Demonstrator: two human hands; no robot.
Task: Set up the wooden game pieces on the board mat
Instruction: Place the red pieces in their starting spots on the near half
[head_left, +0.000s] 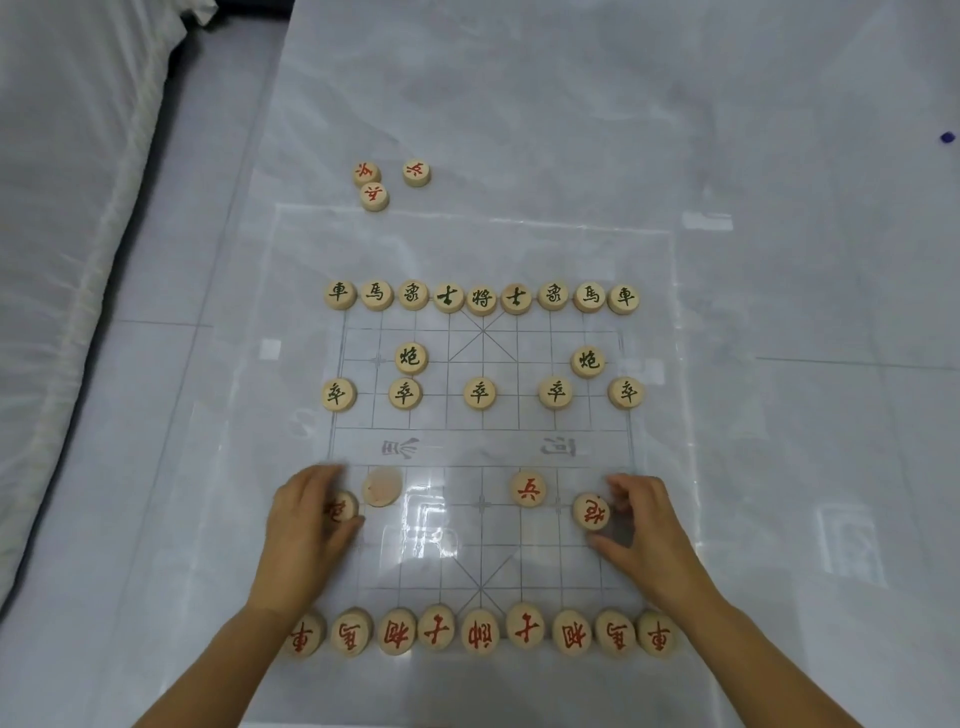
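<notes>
- On the near half of the board mat (519, 447), the left hand (306, 525) pinches the left red cannon (343, 508), and the right hand (641, 525) pinches the right red cannon (591, 512).
- Three red soldiers (374, 196) lie beyond the far edge, leftward, nearer the left hand.

Pale grey tiled floor (171, 364), with white draped fabric (62, 208) along its left side.

far row (481, 300): 車 馬 象 士 将 士 象 馬 車, dark
next two pieces (411, 358): 炮
row of five (479, 393): 卒
near row (480, 635): red 車 馬 相 仕 帥 仕 相 馬 車
lone red piece (528, 489): 兵
near-right red piece (591, 512): 炮
near-left red piece (344, 508): half covered, unreadable
far-left trio (374, 196): 兵
</notes>
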